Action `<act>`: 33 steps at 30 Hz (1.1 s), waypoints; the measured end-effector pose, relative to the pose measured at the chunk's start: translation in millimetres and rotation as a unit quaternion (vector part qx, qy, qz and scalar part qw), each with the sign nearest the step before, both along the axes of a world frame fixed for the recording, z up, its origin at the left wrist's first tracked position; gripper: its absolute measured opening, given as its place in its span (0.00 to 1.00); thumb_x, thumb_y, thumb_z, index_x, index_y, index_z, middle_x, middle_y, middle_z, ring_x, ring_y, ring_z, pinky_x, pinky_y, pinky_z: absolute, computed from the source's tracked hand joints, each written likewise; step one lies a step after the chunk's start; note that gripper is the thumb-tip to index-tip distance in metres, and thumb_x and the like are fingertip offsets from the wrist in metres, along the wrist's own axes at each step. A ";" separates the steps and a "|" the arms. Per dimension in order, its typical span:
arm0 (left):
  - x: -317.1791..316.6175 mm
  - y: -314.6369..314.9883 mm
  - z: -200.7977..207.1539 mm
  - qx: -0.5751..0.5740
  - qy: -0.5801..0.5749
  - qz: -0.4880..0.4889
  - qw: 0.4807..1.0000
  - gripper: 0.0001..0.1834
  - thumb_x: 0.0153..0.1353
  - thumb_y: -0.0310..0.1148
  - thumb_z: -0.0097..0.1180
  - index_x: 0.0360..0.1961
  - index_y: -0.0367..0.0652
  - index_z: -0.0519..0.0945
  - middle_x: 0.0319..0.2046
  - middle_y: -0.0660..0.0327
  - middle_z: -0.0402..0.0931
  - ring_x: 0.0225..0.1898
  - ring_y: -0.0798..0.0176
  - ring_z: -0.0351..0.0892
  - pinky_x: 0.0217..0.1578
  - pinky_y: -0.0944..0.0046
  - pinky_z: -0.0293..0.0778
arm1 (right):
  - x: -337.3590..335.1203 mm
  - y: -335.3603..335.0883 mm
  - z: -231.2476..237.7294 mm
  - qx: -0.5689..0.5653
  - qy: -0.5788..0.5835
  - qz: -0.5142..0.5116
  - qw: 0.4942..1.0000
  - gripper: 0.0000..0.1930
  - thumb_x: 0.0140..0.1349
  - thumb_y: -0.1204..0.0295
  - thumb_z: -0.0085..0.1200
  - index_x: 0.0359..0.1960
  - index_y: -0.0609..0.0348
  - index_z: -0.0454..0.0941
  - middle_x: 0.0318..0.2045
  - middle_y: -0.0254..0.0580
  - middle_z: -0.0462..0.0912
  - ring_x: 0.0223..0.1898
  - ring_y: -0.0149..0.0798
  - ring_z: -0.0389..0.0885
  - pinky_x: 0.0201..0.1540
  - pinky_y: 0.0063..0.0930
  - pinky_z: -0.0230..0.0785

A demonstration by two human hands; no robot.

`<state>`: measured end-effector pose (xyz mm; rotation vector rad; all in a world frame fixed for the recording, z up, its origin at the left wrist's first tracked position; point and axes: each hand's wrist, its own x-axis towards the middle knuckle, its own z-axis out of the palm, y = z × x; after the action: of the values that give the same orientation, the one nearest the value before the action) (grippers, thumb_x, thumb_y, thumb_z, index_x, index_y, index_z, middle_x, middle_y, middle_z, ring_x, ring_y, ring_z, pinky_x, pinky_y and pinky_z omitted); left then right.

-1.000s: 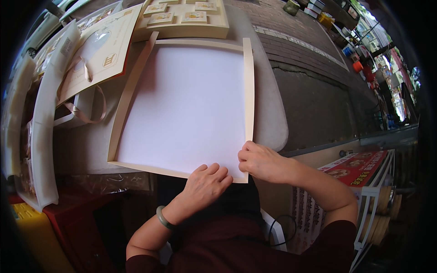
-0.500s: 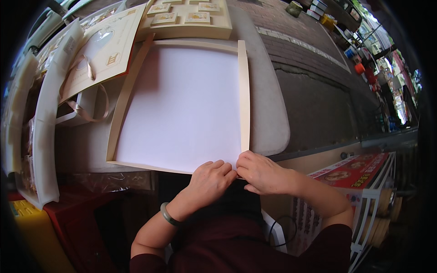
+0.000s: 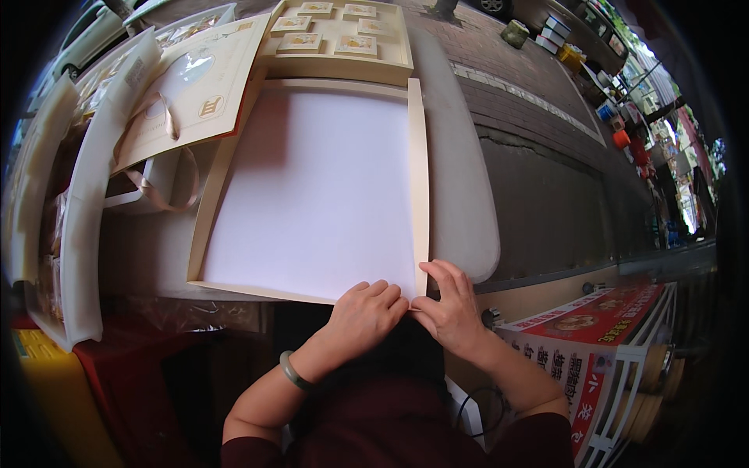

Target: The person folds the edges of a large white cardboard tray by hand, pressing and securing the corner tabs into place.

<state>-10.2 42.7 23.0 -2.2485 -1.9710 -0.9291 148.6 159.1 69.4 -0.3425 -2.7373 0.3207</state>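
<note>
A shallow cream box lid [image 3: 419,168] lies upside down on the white table [image 3: 460,203], its white inside facing up. My left hand [image 3: 365,313] and my right hand [image 3: 451,309] meet at the lid's near right corner. Fingers of both hands press on that corner's rim; the right thumb and fingers pinch its edge. A green bangle [image 3: 292,371] sits on my left wrist.
Beyond the lid stands a cream tray [image 3: 342,64] holding several small square packets. To the left lies a cream gift bag [image 3: 199,82] with ribbon handles, and white foam sheets [image 3: 86,195]. A red printed banner [image 3: 601,343] hangs at the right, beside the paved ground [image 3: 546,179].
The lid has slid left and toward me. Both hands have come together at its near right corner, the left moving right to join the right.
</note>
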 end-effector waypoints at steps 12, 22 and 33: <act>-7.4 -7.0 0.8 -0.002 0.042 -0.002 0.999 0.08 0.58 0.35 0.59 0.27 0.48 0.72 0.28 0.65 0.68 0.32 0.64 0.72 0.32 0.65 0.70 | -0.8 5.0 -16.1 -0.041 -0.078 0.078 0.993 0.09 0.56 0.75 0.63 0.30 0.62 0.74 0.35 0.44 0.75 0.34 0.46 0.80 0.37 0.39 0.73; -91.2 -84.1 8.7 -0.060 0.089 0.076 0.991 0.08 0.56 0.36 0.60 0.29 0.49 0.72 0.29 0.66 0.67 0.34 0.63 0.70 0.35 0.63 0.66 | -3.8 2.0 -11.9 -0.042 -0.077 0.075 0.993 0.13 0.49 0.78 0.70 0.32 0.61 0.76 0.35 0.42 0.76 0.36 0.45 0.79 0.38 0.39 0.69; -154.5 -151.8 27.4 -0.164 0.031 0.180 0.969 0.11 0.46 0.32 0.72 0.28 0.48 0.80 0.28 0.65 0.75 0.35 0.57 0.76 0.42 0.58 0.71 | -5.7 2.9 -9.3 -0.050 -0.079 0.076 0.993 0.13 0.49 0.79 0.68 0.34 0.62 0.75 0.36 0.44 0.76 0.37 0.47 0.79 0.40 0.40 0.71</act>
<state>-164.7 -109.1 50.4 -1.9119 -2.5405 -0.5193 142.9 162.0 60.1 -0.1922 -2.9174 0.4938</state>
